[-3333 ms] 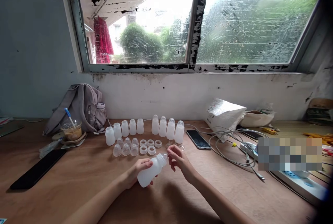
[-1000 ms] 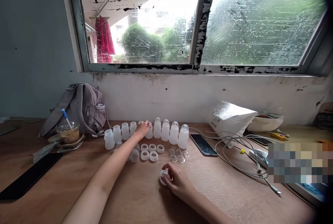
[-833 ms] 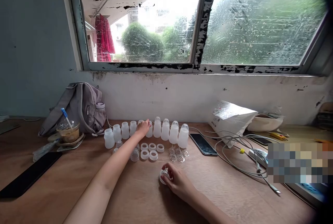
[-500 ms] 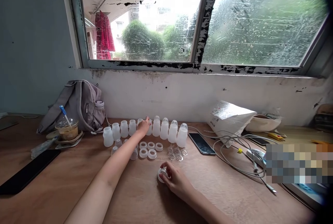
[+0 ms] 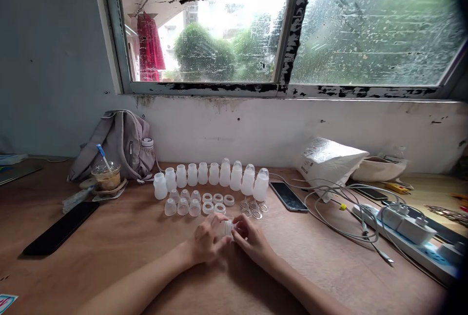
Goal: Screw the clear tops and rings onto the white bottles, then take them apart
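Just above the table, both my hands meet at a small translucent bottle collar [image 5: 228, 227] with ridged sides. The fingers of my right hand [image 5: 251, 240] pinch its right side, where a clear part, possibly a teat, is mostly hidden. My left hand [image 5: 209, 238] closes round its left side, thumb below and fingers above. Ahead lie several loose white collar rings [image 5: 207, 207], clear dome caps [image 5: 183, 206] and thin clear rings [image 5: 256, 214]. Behind them stands a curved row of frosted baby bottles [image 5: 192, 175]; those at the right wear dome caps, the others have open necks.
To the right lie a phone [image 5: 288, 196], coiled cables [image 5: 329, 217], a power strip [image 5: 398, 237] and a white pouch [image 5: 329, 161]. At left are a backpack [image 5: 120, 147], a drink cup [image 5: 107, 176] and a flat black object [image 5: 62, 229].
My left hand has come back from the bottle row to the collar held by my right hand. The collar has turned sideways and sits slightly farther forward. The view has shifted a little.
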The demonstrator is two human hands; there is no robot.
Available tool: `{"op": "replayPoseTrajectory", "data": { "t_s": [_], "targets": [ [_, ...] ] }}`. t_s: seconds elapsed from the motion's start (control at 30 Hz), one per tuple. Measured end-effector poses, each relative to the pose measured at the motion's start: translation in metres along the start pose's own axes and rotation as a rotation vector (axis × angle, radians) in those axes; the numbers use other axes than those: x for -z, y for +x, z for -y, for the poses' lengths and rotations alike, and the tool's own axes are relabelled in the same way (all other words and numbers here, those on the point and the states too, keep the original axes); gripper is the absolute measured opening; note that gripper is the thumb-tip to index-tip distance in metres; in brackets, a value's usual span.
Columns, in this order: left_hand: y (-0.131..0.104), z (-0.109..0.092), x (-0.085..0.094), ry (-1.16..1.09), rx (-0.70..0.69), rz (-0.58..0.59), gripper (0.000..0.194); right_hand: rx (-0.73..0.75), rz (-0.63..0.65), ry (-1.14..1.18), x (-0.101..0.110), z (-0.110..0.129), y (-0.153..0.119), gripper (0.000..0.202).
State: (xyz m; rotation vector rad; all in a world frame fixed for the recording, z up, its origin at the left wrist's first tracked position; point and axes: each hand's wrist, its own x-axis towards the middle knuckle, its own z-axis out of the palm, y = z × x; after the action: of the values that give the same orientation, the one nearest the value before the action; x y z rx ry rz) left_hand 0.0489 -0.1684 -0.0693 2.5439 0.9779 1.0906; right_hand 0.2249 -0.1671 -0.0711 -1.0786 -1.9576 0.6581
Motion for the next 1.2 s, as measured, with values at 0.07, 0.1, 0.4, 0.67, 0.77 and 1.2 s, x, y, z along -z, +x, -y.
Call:
{"op": "replayPoseTrajectory", "data": {
  "t_s": [0.07, 0.1, 0.4, 0.67, 0.77, 1.2],
  "targets": [
    [-0.005, -0.001, -0.002, -0.002, -0.035, 0.035, 0.044, 0.023, -0.007, -0.003, -0.004, -0.001, -0.001, 0.008],
    [-0.005, 0.000, -0.003, -0.001, -0.037, 0.050, 0.045, 0.031, -0.009, -0.010, -0.005, -0.001, -0.001, 0.009],
    [-0.006, 0.003, 0.000, 0.076, -0.006, 0.114, 0.040, 0.073, 0.015, -0.039, -0.014, -0.006, -0.003, 0.020],
    [-0.002, 0.003, 0.000, 0.163, -0.045, 0.087, 0.037, 0.157, 0.086, -0.186, -0.004, -0.009, -0.001, 0.022],
    [-0.003, 0.004, 0.005, 0.164, -0.021, 0.095, 0.040, 0.167, 0.087, -0.259, 0.010, -0.009, 0.002, 0.025],
    [-0.004, 0.012, 0.001, 0.113, 0.015, 0.103, 0.008, -0.471, -0.068, -0.588, 0.092, -0.066, 0.020, 0.013]
  ]
}}
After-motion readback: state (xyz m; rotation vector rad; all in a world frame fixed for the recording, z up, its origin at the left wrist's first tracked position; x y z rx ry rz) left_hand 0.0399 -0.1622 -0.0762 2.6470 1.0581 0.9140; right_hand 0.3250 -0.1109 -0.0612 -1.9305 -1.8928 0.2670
